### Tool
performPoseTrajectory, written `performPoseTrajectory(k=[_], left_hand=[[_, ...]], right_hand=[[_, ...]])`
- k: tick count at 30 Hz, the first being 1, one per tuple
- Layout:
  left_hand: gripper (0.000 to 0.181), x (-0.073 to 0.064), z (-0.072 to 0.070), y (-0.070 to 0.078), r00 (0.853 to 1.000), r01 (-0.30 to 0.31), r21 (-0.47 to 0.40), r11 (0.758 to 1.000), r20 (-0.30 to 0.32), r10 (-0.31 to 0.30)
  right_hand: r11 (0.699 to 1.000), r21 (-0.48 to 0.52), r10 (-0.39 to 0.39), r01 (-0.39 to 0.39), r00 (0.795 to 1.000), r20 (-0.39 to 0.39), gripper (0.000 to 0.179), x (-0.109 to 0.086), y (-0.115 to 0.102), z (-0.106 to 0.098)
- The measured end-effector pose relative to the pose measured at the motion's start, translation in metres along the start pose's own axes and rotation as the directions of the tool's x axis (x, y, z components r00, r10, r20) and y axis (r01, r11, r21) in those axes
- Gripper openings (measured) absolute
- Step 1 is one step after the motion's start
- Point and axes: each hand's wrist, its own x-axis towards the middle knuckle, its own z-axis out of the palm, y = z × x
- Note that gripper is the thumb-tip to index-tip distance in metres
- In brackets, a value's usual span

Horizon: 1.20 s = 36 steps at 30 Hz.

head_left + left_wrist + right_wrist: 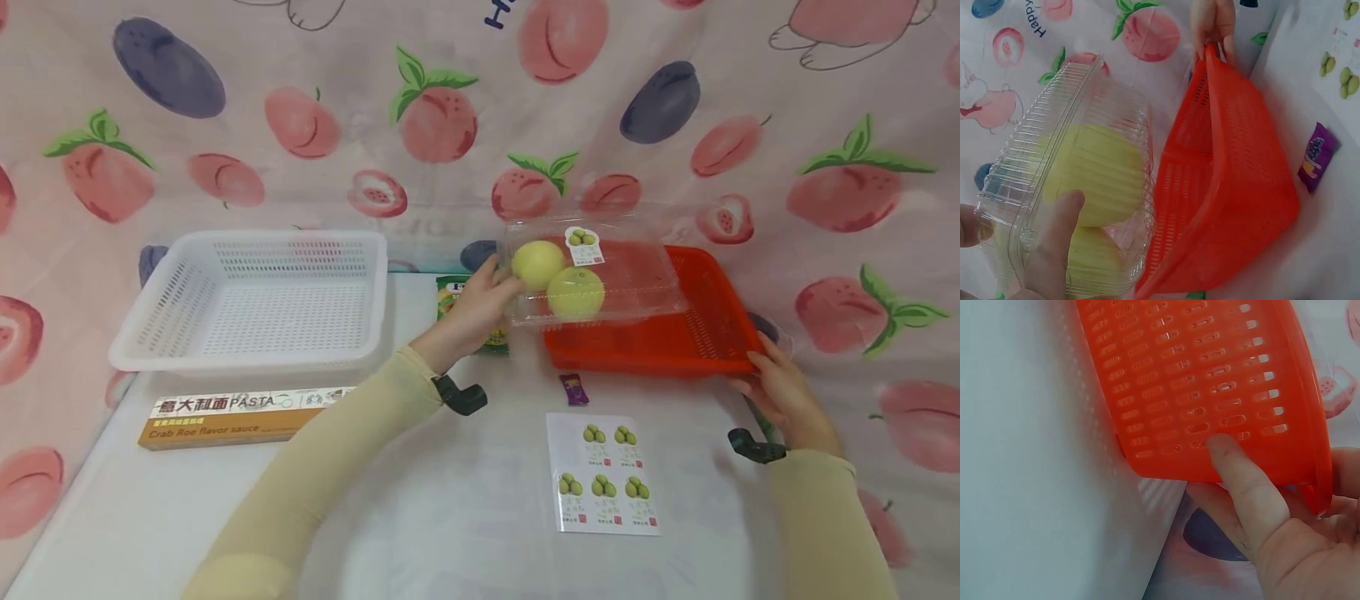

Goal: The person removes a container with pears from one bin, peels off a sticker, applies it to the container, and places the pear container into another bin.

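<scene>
My left hand (pixel 480 307) holds a clear plastic clamshell box (pixel 637 287) by its left end, above the left part of a red plastic basket (pixel 712 300). Inside the box lie two round yellow-green fruits (pixel 576 293), and a fruit-picture label (pixel 584 245) sticks on the lid. In the left wrist view the box (pixel 1100 94) is tilted, with a finger across its side. My right hand (pixel 787 396) grips the basket's right front corner. In the right wrist view, the thumb presses the slotted red wall (pixel 1166 394) while other fingers curl round the rim, partly hidden.
A white slotted basket (pixel 247 358) stands at the left, behind a pasta box (pixel 232 421). Partly behind my left hand lies a green packet (pixel 495 340). A small purple wrapper (pixel 574 389) and a label sheet (pixel 603 475) lie before the red basket. A fruit-print cloth hangs behind.
</scene>
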Motion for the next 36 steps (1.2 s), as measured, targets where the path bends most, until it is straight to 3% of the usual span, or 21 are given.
performPoseTrajectory(k=[7,11,14,16,20,26,31,36], left_hand=[[0.083,0.04,0.032,-0.005,0.999,-0.023,0.031,0.999,-0.025,0.024],[0.075,0.058,0.055,-0.009,1.0,-0.003,-0.088,0.996,-0.015,0.002],[0.071,0.069,0.071,-0.014,0.999,0.036,-0.195,0.98,0.011,-0.035],[0.07,0.075,0.078,-0.018,0.999,0.038,-0.175,0.984,0.003,-0.038],[0.071,0.084,0.088,-0.025,0.999,0.042,-0.164,0.986,0.0,-0.043],[0.08,0.096,0.099,-0.034,0.991,0.118,-0.171,0.978,-0.036,-0.126],[0.075,0.106,0.105,-0.043,0.985,0.147,-0.121,0.982,-0.079,-0.157],[0.075,0.108,0.11,-0.051,0.968,0.22,-0.09,0.971,-0.098,-0.229]], right_hand=[[1.0,-0.01,0.003,-0.004,1.0,-0.016,0.069,-0.001,-0.004,-0.004],[0.999,-0.026,0.021,-0.022,0.999,-0.024,0.07,-0.004,-0.002,-0.005],[0.999,-0.027,0.029,-0.03,0.999,-0.034,0.07,-0.006,0.002,-0.005],[0.999,-0.022,0.028,-0.029,0.999,-0.041,0.07,-0.006,0.004,-0.004],[0.999,-0.04,0.032,-0.035,0.998,-0.063,0.07,-0.003,0.005,-0.001],[0.999,-0.021,0.036,-0.037,0.998,-0.052,0.069,0.0,0.001,0.001],[1.0,-0.007,0.01,-0.011,1.0,-0.021,0.068,0.0,0.0,0.0],[1.0,-0.01,-0.008,0.007,1.0,-0.01,0.066,0.0,0.001,0.001]])
